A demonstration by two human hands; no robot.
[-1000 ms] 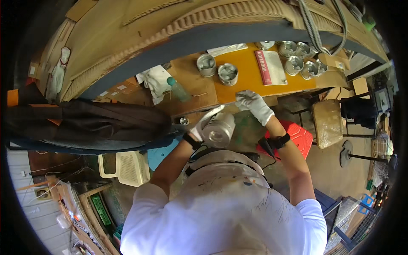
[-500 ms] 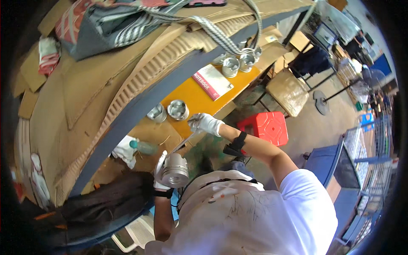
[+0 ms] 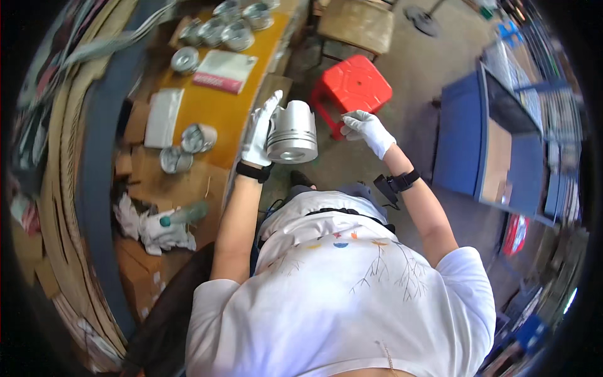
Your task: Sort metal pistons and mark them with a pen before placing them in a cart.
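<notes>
A silver metal piston (image 3: 293,133), ringed with grooves near its lower end, is held in my gloved left hand (image 3: 259,135) beside the table's edge. The fingers reach up along its left side, and the thumb side is partly hidden. To the right, apart from the piston, my gloved right hand (image 3: 370,131) has its fingertips pinched together. Whatever sits in that pinch is too small or too hidden to name. On the table, two more pistons stand side by side, the nearer piston (image 3: 176,160) touching the farther piston (image 3: 199,137).
The yellow-topped table (image 3: 204,110) bears a red-and-white notebook (image 3: 221,70), a white pad (image 3: 164,117) and several pistons (image 3: 237,36) at its far end. A green-capped bottle (image 3: 190,213) lies by white cloths (image 3: 162,234). A red stool (image 3: 359,88) and blue cabinet (image 3: 461,132) stand rightward.
The view has swung right. My left hand has raised the piston from low by the table to in front of me. My right hand has moved away from it; the thin strip between them no longer shows.
</notes>
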